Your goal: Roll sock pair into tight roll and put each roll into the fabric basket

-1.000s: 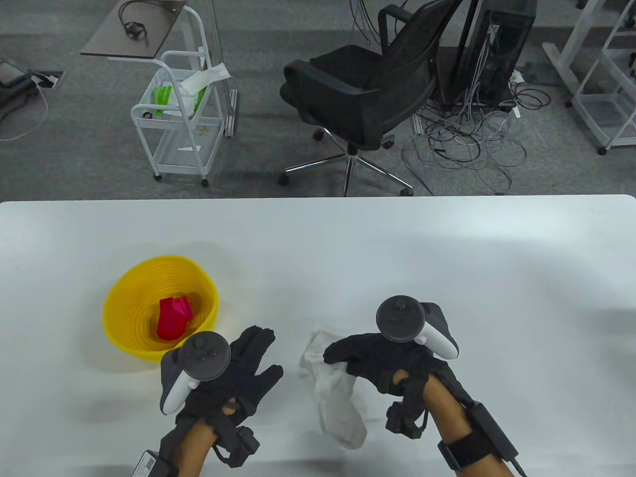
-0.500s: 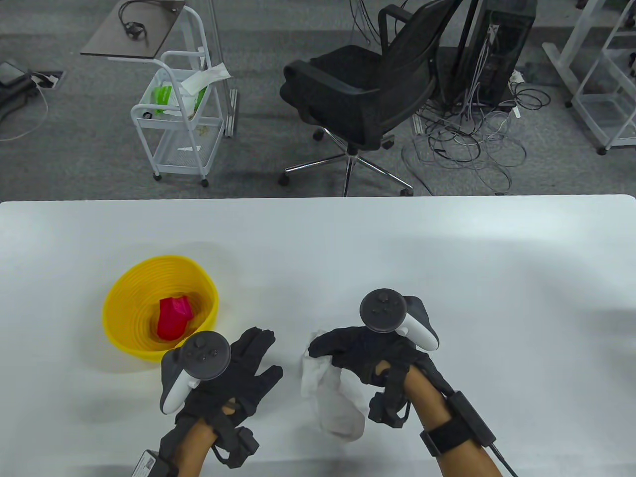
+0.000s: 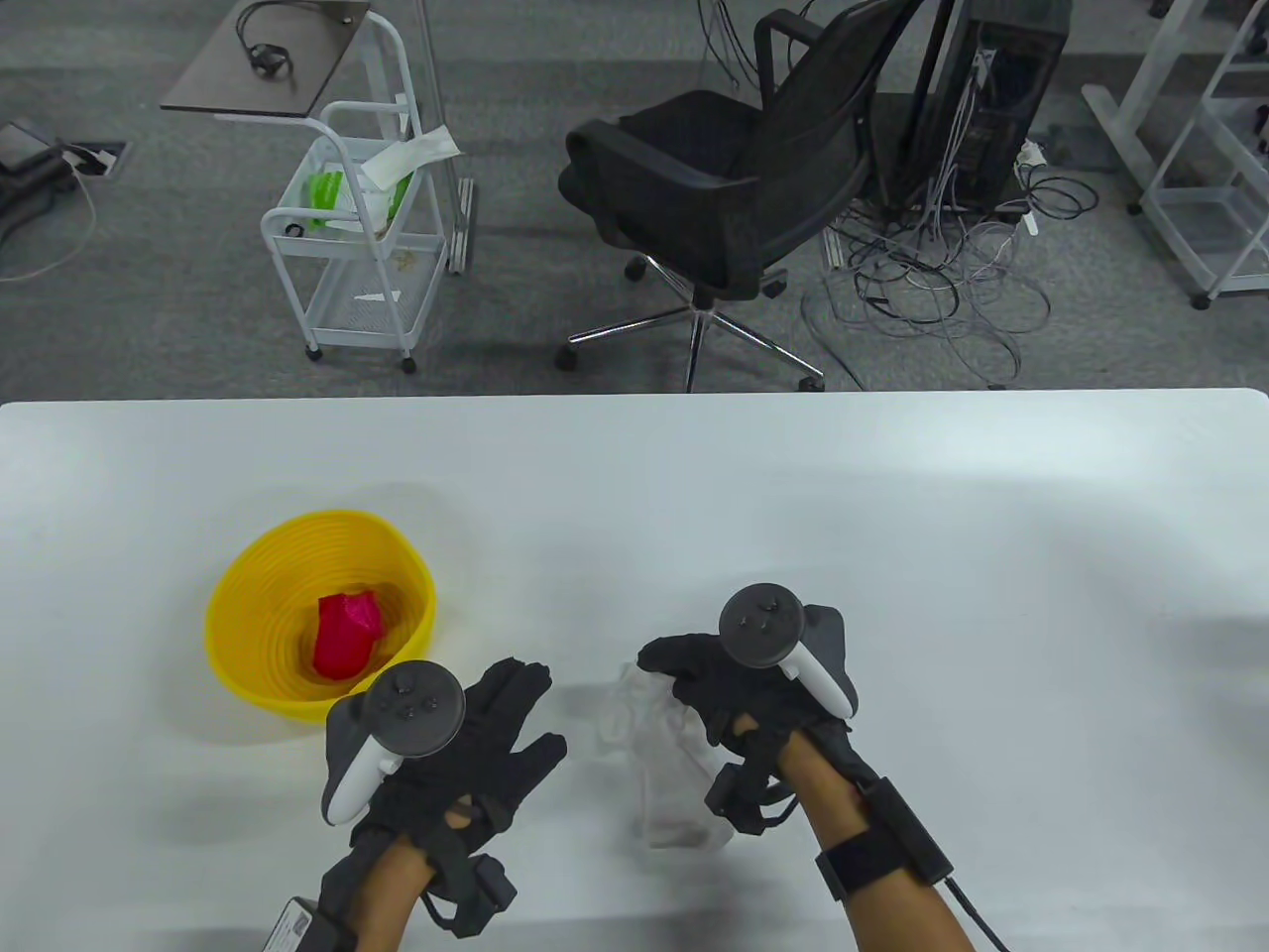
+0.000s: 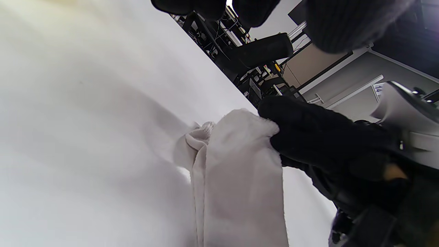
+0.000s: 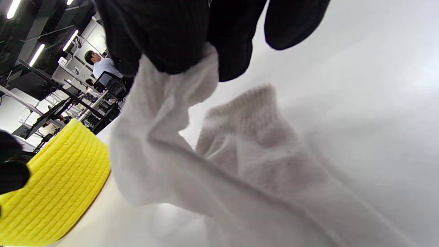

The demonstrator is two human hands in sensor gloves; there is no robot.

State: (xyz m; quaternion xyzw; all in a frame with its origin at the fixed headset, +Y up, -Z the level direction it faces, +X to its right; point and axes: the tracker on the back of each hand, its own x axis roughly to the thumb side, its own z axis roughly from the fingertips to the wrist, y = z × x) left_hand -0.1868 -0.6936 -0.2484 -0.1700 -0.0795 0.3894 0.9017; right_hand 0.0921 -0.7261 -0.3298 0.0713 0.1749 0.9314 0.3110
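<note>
White sock pair pinched by right hand near bench's front edge, left hand laid flat, fingers spread, beside yellow basket.

White table, seen from above, its far edge meeting grey carpet. Lying directly on it: a yellow woven basket at the left, containing a red sock roll; a white sock pair near the front centre, partly lifted at its far end; and the left hand, fingers spread flat, between basket and socks, touching neither.
</note>
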